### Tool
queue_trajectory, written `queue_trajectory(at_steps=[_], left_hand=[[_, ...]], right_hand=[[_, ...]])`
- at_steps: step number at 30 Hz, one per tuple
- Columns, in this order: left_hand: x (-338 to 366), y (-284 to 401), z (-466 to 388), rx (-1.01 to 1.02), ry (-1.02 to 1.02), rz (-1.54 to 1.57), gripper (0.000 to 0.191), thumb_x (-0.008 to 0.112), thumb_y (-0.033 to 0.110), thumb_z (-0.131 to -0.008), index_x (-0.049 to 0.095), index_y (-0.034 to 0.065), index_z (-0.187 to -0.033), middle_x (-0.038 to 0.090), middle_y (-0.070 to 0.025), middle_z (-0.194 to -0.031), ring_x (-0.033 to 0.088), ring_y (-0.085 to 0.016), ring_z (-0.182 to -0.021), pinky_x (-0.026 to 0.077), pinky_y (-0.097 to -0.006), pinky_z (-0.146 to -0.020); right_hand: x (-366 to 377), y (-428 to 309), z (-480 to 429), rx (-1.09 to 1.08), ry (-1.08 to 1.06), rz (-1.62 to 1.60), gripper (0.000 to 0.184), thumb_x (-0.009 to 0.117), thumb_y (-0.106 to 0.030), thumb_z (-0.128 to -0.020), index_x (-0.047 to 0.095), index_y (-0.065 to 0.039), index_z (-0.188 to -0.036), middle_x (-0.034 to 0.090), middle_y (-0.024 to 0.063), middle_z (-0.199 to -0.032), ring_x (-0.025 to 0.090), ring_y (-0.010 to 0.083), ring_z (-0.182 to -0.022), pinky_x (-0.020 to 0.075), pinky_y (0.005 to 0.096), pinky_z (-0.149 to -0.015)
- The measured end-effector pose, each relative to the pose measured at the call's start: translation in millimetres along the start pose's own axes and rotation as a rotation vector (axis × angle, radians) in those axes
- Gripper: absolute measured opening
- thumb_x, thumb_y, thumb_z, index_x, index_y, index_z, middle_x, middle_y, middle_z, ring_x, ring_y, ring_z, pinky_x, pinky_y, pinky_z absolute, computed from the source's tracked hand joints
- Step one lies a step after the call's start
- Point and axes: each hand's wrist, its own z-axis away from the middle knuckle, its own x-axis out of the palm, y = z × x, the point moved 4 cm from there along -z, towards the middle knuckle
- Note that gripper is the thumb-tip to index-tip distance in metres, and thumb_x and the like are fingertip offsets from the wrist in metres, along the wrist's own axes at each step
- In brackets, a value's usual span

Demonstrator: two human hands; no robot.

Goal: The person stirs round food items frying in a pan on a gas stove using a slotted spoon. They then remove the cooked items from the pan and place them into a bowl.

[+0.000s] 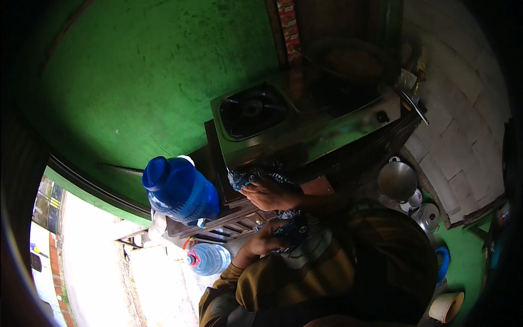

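Note:
My right hand (271,194) lies over a dark blue patterned cloth (241,180) at the front left corner of a metal two-burner stove (265,152). The fingers hold the cloth bunched against that edge. Lower down, close to my body, my left hand (263,240) grips another bunched part of patterned cloth (292,233). Whether both parts belong to one piece I cannot tell. The stove's left burner (251,108) is bare. A dark wok (351,61) sits over the right burner, its contents dim in shadow.
A blue water jug (184,192) stands left of the stove, with a clear water gallon (210,258) below. Right of the stove are a long-handled metal utensil (414,108), a hanging pan (397,180) and a lidded pot (427,216). A green wall (163,73) rises behind.

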Motion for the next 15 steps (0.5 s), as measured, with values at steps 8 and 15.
queue_trajectory(at_steps=[8,15], left_hand=[[-0.9,-3.3,-1.2,-0.017,0.021,-0.011,0.049,0.057,0.003,-0.071,0.046,-0.0054,-0.119,0.058,-0.0064,-0.102,0.054,-0.011,-0.092,0.043,-0.0237,-0.080],[-7.6,-23.6,-17.1,0.096,0.064,-0.250,0.045,0.057,0.004,-0.071,0.049,-0.0054,-0.114,0.060,-0.0061,-0.091,0.055,-0.010,-0.081,0.043,-0.0231,-0.073]], right_hand=[[-3.7,21.9,62.4,0.095,0.035,-0.054,0.030,0.057,-0.028,-0.080,0.063,-0.008,-0.102,0.058,-0.0027,-0.103,0.049,0.0146,-0.096,0.0394,0.0318,-0.080],[-25.3,62.9,142.7,0.313,-0.014,0.005,0.034,0.056,-0.027,-0.081,0.058,-0.005,-0.107,0.053,0.0079,-0.112,0.048,0.0231,-0.106,0.0360,0.0397,-0.093]])
